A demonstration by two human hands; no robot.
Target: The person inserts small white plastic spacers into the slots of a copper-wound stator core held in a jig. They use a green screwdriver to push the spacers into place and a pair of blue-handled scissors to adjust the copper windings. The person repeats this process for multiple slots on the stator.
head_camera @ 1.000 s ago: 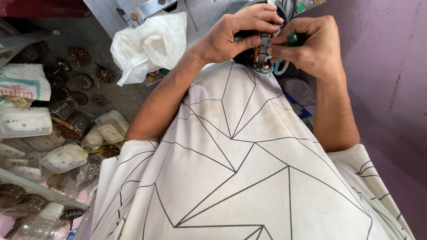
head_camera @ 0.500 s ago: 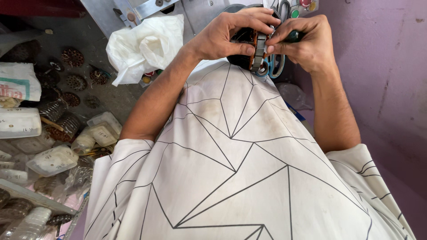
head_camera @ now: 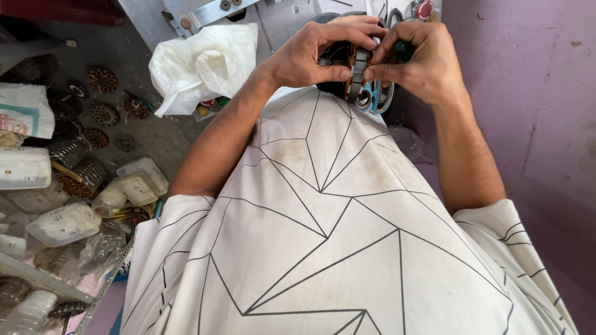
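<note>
Both my hands are raised in front of my chest, meeting at the top of the head view. My left hand grips a small dark ring-shaped metal part with copper-coloured windings from the left. My right hand pinches the same part from the right, thumb and forefinger pressed on its grey front edge. Most of the part is hidden behind my fingers. Blue-handled scissors lie just below the hands. My white shirt with black line pattern fills the lower frame.
A crumpled white plastic bag lies on the grey bench to the left. Several round wound metal cores and clear plastic containers crowd the left side. A purple wall runs along the right. Grey metal machine parts sit at the top.
Both hands have kept hold of the wound part and shifted slightly in the view; the right fingers have moved onto its front edge. The camera has tilted a little.
</note>
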